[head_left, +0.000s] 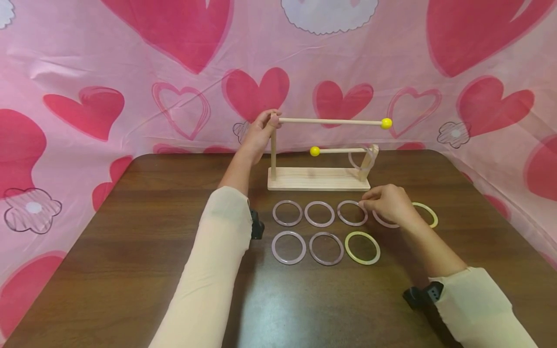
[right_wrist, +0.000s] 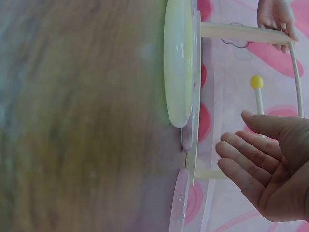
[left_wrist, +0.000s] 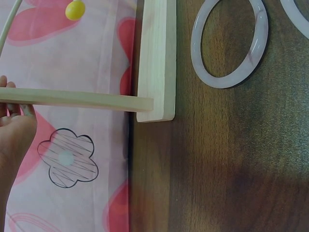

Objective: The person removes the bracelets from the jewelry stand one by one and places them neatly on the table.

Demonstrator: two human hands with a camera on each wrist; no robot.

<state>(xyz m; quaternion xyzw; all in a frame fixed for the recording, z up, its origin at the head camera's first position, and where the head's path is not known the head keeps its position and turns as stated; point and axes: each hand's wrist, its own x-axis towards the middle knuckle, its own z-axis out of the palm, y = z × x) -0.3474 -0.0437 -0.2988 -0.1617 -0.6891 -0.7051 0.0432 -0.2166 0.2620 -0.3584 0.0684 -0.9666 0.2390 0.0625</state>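
A light wooden bangle stand (head_left: 317,185) with two rods tipped by yellow balls stands at the back of the table. My left hand (head_left: 258,131) grips the top of its left post (left_wrist: 87,99), where the upper rod begins. One pale purple bangle (head_left: 349,158) hangs on the lower rod by the right post. My right hand (head_left: 393,205) is over the back row of bangles, its fingertips close to the third lilac bangle (head_left: 339,213). In the right wrist view that hand's thumb and fingers are apart, with nothing visible between them. It partly hides another lilac bangle (head_left: 385,224).
Two lilac bangles and a yellow-green bangle (head_left: 362,262) lie in the front row. Another yellow-green bangle (head_left: 435,217) lies at the right end of the back row. A pink heart-print cloth (head_left: 187,38) hangs behind the brown table (head_left: 130,270).
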